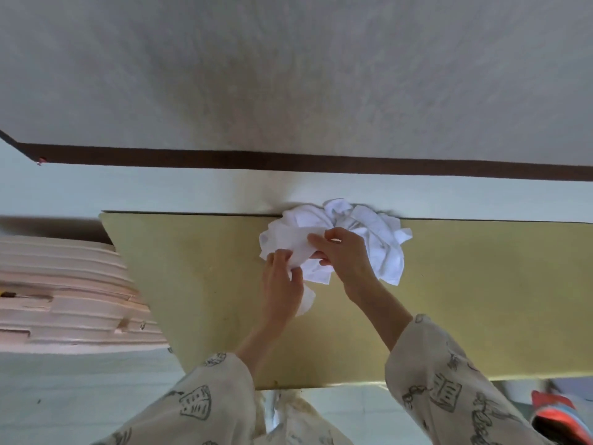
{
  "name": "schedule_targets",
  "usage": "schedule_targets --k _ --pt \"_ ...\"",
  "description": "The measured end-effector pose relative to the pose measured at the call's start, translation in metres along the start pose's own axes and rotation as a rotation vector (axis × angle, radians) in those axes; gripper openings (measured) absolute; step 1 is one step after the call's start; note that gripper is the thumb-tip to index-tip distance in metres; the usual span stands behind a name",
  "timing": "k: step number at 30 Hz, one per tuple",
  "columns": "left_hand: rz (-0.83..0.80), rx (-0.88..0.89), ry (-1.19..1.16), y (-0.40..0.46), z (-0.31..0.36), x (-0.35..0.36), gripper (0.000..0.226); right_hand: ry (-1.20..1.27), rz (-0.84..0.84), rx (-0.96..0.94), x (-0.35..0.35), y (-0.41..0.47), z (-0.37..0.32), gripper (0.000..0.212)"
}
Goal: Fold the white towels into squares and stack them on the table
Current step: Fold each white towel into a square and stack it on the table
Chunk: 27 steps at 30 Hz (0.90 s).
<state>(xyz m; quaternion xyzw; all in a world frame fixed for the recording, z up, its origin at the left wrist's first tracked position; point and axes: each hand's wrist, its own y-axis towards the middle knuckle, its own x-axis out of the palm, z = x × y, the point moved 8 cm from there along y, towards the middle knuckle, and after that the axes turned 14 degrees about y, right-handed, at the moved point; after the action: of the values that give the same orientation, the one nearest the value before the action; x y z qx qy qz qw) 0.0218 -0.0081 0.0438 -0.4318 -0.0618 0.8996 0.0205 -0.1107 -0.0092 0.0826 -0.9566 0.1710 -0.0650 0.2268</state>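
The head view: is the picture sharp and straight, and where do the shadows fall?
In the head view, the wide lens bends the table edges; the white towels are so bright that their folds partly wash out; a soft shadow lies on the wall behind them; the pink stack at the left edge is smeared; both hands, left and right, look fairly sharp.

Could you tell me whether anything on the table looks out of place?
The crumpled heap of white towels overhangs the far edge of the yellow-green table; both hands grip one towel from it.
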Motion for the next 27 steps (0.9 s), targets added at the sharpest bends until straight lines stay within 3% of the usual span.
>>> schedule_targets --k 4,7,9,13,17,20,27 --pt "0.028 0.104 0.001 0.016 0.0 -0.046 0.017 -0.272 0.114 -0.231 -0.001 -0.011 -0.028 0.038" --pt "-0.028 0.168 -0.003 0.024 -0.002 -0.077 0.021 -0.438 0.251 -0.481 -0.01 -0.022 -0.048 0.021" --pt "-0.064 0.221 0.016 0.026 -0.001 -0.094 0.022 -0.503 0.258 -0.546 -0.011 -0.025 -0.054 0.018" --pt "-0.049 0.305 0.056 0.029 0.004 -0.121 0.018 -0.499 0.152 -0.525 -0.006 -0.029 -0.058 0.018" --pt "-0.005 0.327 0.094 0.028 0.002 -0.134 0.015 -0.407 0.068 -0.396 0.001 -0.029 -0.05 0.034" --pt "0.022 0.306 0.079 0.026 -0.005 -0.142 0.018 -0.409 -0.015 -0.375 0.007 -0.033 -0.04 0.011" --pt "0.045 0.295 0.137 0.025 -0.026 -0.154 0.02 -0.497 -0.025 -0.474 0.008 -0.042 -0.038 0.017"
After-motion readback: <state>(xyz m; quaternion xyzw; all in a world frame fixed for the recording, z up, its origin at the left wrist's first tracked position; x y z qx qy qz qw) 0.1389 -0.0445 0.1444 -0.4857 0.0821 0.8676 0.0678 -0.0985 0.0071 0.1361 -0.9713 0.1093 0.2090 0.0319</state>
